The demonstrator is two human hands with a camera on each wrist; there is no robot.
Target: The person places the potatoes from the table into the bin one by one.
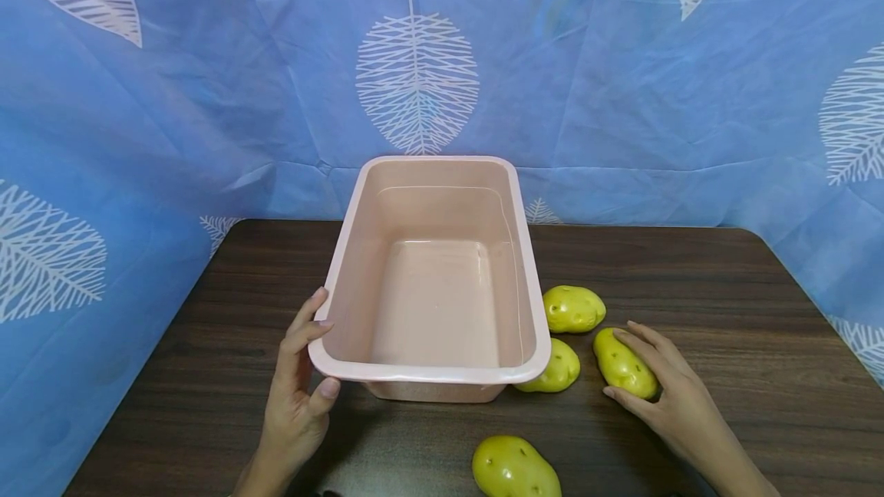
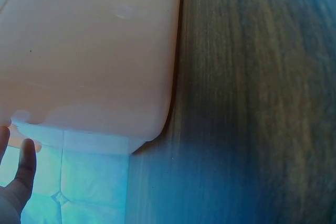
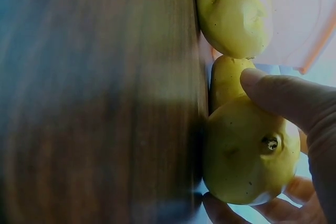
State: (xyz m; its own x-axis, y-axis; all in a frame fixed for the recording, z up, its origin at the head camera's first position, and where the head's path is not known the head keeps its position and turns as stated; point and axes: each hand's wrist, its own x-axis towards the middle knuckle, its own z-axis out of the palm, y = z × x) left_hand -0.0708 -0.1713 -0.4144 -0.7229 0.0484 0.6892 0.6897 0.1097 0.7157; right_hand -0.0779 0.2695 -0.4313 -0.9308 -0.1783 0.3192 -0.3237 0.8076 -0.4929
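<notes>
A pale pink plastic basin stands on the table with nothing in it. At its left front corner my left hand holds the rim, fingers over the edge and thumb lower down. To the right of the basin, my right hand has its thumb and fingers around a yellow-green potato; this potato rests on the table in the right wrist view. Two more potatoes lie between it and the basin: one farther back, one partly hidden under the rim.
Another potato lies at the front of the dark wooden table, cut off by the frame's lower edge. Behind the table hangs a blue cloth with white leaf prints. The basin's far end stands near this cloth.
</notes>
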